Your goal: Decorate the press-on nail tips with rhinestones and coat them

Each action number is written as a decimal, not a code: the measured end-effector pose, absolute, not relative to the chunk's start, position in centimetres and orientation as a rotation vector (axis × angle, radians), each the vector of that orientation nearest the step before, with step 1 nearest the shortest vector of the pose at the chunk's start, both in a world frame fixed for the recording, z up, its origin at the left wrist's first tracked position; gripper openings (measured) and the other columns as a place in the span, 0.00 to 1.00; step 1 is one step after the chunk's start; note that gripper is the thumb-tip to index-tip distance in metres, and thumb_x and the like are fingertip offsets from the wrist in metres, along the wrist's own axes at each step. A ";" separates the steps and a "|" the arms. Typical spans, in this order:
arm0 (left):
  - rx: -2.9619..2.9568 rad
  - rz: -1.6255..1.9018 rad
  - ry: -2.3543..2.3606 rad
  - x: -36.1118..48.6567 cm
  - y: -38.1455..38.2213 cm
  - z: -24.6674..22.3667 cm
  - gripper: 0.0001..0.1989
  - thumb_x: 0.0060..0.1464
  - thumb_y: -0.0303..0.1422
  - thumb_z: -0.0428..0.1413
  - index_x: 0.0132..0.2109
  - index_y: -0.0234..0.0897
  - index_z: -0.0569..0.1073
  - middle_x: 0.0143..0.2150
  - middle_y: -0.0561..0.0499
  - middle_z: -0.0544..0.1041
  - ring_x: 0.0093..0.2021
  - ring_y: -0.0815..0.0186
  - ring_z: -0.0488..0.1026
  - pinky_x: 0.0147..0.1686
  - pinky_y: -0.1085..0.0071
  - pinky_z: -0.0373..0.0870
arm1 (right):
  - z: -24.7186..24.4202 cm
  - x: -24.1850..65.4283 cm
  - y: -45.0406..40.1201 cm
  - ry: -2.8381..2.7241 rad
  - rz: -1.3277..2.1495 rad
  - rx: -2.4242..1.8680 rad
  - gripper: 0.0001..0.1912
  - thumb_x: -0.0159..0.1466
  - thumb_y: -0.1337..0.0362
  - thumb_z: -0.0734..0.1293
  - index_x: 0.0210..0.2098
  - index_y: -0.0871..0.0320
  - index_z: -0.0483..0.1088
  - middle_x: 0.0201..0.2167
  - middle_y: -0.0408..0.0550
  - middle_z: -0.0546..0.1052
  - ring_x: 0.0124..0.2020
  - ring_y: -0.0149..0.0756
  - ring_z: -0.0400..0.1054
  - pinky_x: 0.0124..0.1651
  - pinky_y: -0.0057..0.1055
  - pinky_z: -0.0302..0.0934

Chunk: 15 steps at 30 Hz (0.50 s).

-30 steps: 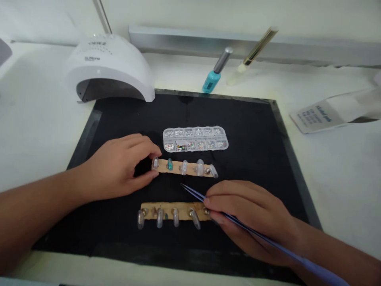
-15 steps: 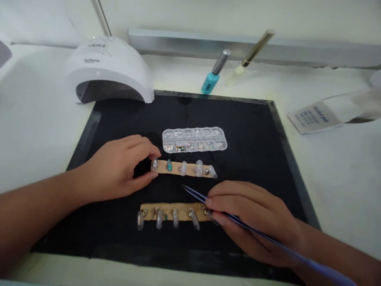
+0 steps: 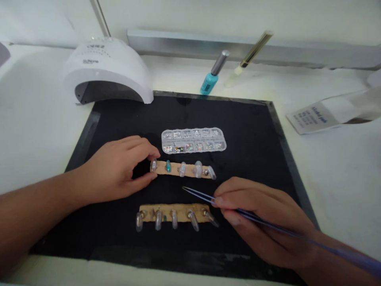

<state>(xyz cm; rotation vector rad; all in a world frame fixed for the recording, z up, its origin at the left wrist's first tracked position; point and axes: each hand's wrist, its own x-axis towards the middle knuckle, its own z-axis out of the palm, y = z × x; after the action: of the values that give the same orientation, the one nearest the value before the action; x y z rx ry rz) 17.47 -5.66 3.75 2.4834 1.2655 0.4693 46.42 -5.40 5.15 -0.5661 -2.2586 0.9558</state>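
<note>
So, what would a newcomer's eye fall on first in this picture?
Probably the white lamp, at the back left. Then the teal nail, second from left on the upper strip, whose end the left hand pinches. The tweezers in the right hand also stand out, tips between that strip and the lower strip.

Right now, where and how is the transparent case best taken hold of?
Grip the transparent case probably by its rounded right end, coming from the right. It lies flat and lengthwise across, while the left hand and farther strip sit close to its near left corner. Keeping it level seems wise: small bits lie in its compartments.
</note>
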 end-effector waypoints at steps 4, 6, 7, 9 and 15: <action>2.477 0.466 1.265 17.6 -5.6 3.9 0.09 0.58 0.33 0.55 0.45 0.38 0.69 0.38 0.51 0.75 0.38 0.64 0.72 0.35 0.69 0.66 | 5.0 46.8 -5.6 -2.023 1.102 -0.626 0.14 0.64 0.75 0.63 0.45 0.54 0.71 0.30 0.48 0.75 0.29 0.34 0.71 0.28 0.30 0.68; 2.471 0.460 1.260 17.6 -5.6 3.9 0.09 0.58 0.33 0.55 0.46 0.38 0.68 0.38 0.51 0.75 0.38 0.64 0.72 0.35 0.68 0.66 | 4.8 47.0 -5.6 -1.912 1.161 -0.667 0.12 0.66 0.72 0.62 0.45 0.54 0.73 0.30 0.48 0.75 0.28 0.34 0.70 0.28 0.31 0.66; 2.465 0.456 1.263 17.6 -5.6 3.9 0.09 0.58 0.33 0.55 0.46 0.38 0.68 0.39 0.51 0.75 0.38 0.64 0.72 0.35 0.68 0.67 | 4.7 47.2 -5.7 -1.865 1.191 -0.678 0.11 0.67 0.71 0.63 0.44 0.54 0.73 0.28 0.47 0.74 0.28 0.34 0.69 0.28 0.31 0.65; 2.457 0.446 1.273 17.6 -5.7 3.8 0.10 0.58 0.34 0.55 0.46 0.38 0.68 0.39 0.51 0.75 0.38 0.64 0.72 0.35 0.68 0.67 | 4.4 47.4 -5.6 -1.786 1.255 -0.690 0.09 0.67 0.67 0.63 0.44 0.54 0.74 0.26 0.46 0.73 0.27 0.33 0.68 0.27 0.30 0.63; 2.466 0.436 1.262 17.4 -6.0 3.4 0.10 0.61 0.35 0.54 0.48 0.39 0.67 0.41 0.51 0.74 0.40 0.64 0.72 0.37 0.68 0.68 | 4.1 47.4 -5.4 -1.539 1.399 -0.769 0.07 0.67 0.66 0.65 0.40 0.52 0.76 0.28 0.45 0.73 0.22 0.28 0.67 0.22 0.26 0.62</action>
<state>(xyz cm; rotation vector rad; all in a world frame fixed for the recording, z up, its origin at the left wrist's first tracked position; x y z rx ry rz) 17.45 -5.96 3.39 2.4658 1.2621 0.4363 47.39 -5.36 4.07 -0.7689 -1.5390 1.3988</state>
